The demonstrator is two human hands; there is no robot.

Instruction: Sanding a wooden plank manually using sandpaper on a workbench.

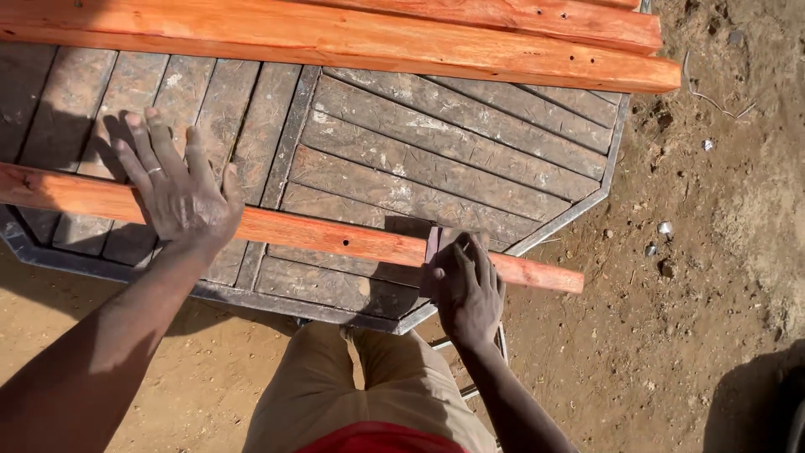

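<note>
A long reddish wooden bar (319,231) lies across the near part of an octagonal slatted table (436,159). My left hand (180,189) lies flat on the bar's left part, fingers spread, a ring on one finger. My right hand (465,281) is closed on a small piece of sandpaper (433,243) pressed against the bar near its right end. The bar's right tip juts out past the table's edge.
Two more reddish wooden bars (352,38) lie across the far side of the table. The table has a metal rim (579,210). Sandy ground (688,277) with small stones surrounds it. My legs in tan trousers (352,386) are below the table's edge.
</note>
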